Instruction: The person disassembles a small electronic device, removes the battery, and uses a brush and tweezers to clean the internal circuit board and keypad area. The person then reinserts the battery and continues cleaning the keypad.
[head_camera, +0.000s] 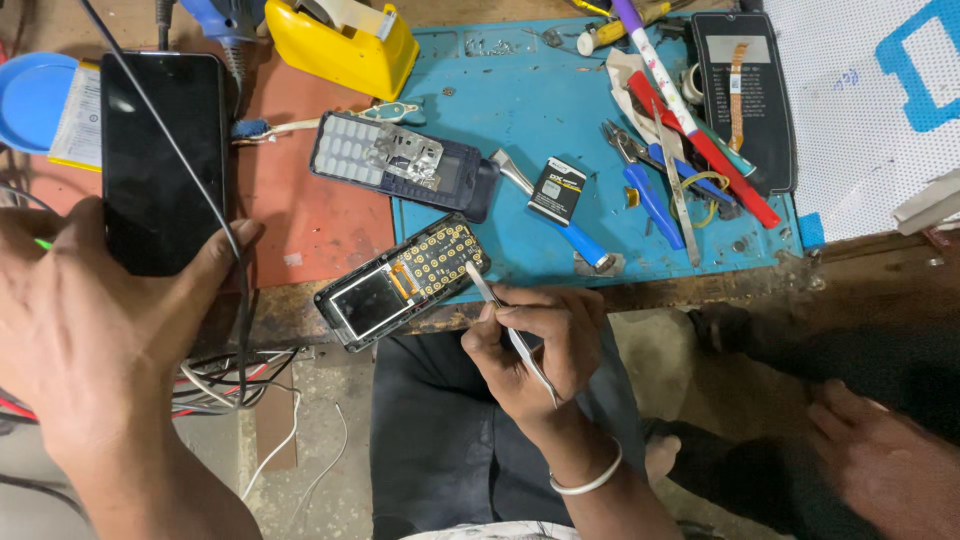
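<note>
My left hand (90, 330) grips the near end of a black smartphone (160, 150) lying on the reddish bench top, thumb along its right edge. A black cable crosses its screen. My right hand (530, 345), with a silver bangle on the wrist, is shut on metal tweezers (490, 295). Their tip rests at the lower right corner of an opened keypad phone (400, 280), whose bare board and small screen face up at the bench's front edge.
A dark blue phone housing (400, 160), a small battery (556, 190), pliers, screwdrivers and a black back panel (745, 90) lie on the blue mat (540, 90). A yellow tape dispenser (340, 45) stands behind. Loose wires (230, 380) hang below. Another person's hand (880, 470) rests at lower right.
</note>
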